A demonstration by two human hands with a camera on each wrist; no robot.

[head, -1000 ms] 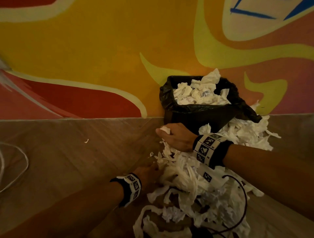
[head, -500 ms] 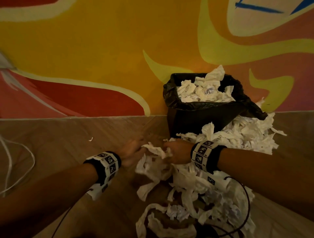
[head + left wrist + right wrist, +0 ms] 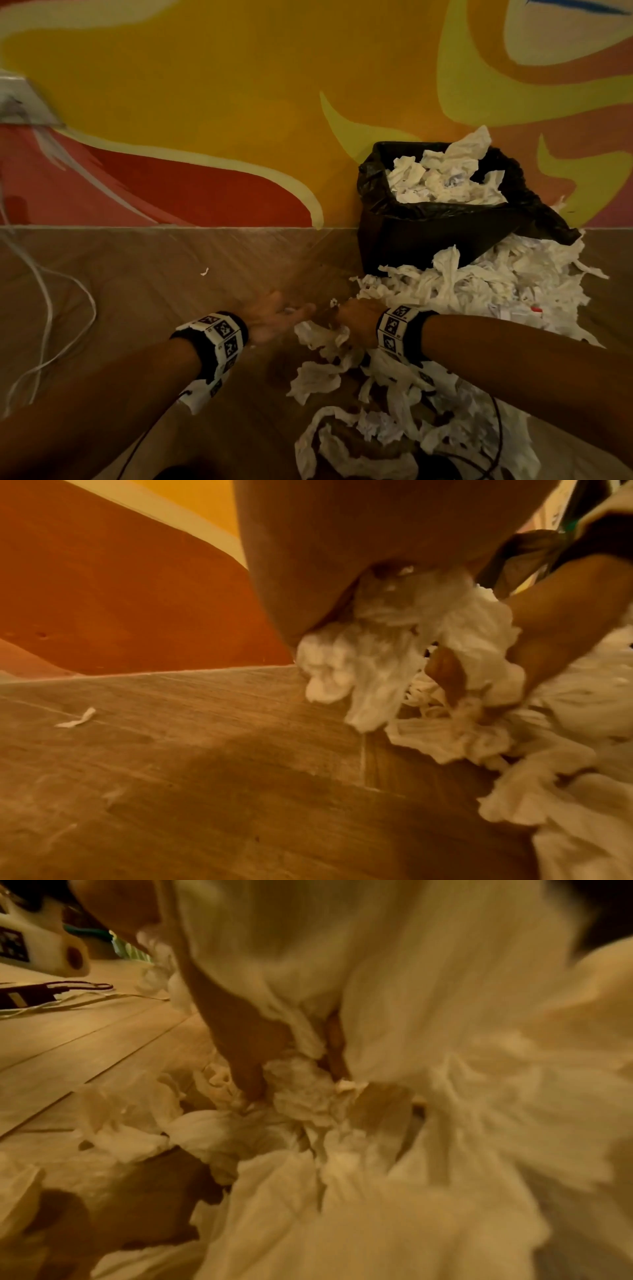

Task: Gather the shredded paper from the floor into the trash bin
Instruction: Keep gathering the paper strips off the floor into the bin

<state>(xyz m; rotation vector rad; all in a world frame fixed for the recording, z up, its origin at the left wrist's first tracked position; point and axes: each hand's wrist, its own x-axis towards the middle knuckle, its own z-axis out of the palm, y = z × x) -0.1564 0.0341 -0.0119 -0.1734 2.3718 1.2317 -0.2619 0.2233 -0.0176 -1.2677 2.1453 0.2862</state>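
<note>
Left hand [image 3: 274, 317]: low over the floor, palm turned right, fingers fairly straight and relaxed, tips against the near-left edge of the shredded paper [image 3: 479, 287]; a few scraps lying in the palm, nothing clenched. In the left wrist view, left hand [image 3: 329, 561] pressed against a white clump of strips.

Right hand [image 3: 356, 317]: just right of the left, knuckles up, fingers curled down into the strips; in the right wrist view, fingers [image 3: 246, 1053] buried in and grasping a bunch of paper.

Black-and-white tag bands on both wrists.

Shredded paper: large loose heap on the wooden floor [image 3: 171, 294], spread from under the right forearm to the front and right side of the trash bin [image 3: 428, 236]; more strips trailing near, below the hands. One small scrap [image 3: 204, 272] lying apart, far left of the heap.

Trash bin: black, bag-lined, standing against the painted wall [image 3: 239, 85], already holding crumpled paper to the rim.

White cable [image 3: 48, 308]: looped on the floor, far left.
</note>
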